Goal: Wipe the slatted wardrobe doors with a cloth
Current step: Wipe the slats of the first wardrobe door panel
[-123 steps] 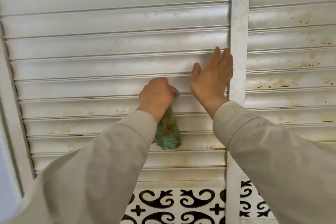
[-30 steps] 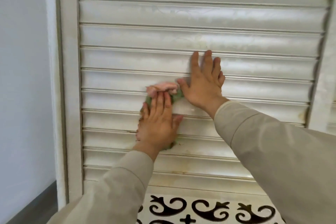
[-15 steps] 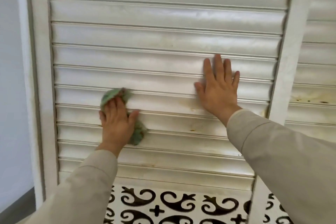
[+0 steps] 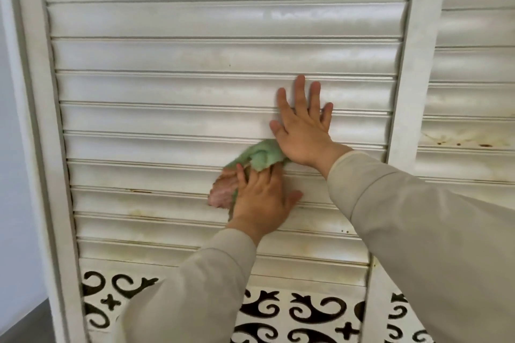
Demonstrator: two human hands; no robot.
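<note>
left sleeve (image 4: 192, 284): beige, long, plain, ribbed cuff at wrist | right sleeve (image 4: 423, 225): same beige fabric, loose, folded-edge cuff | hands: bare, left hand (image 4: 262, 200), right hand (image 4: 303, 131), no rings visible

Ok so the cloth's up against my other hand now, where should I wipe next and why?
Probably slide the left hand and cloth back leftward and down one slat: the right hand blocks further travel right, and brownish marks show on the lower slats to the left.
</note>
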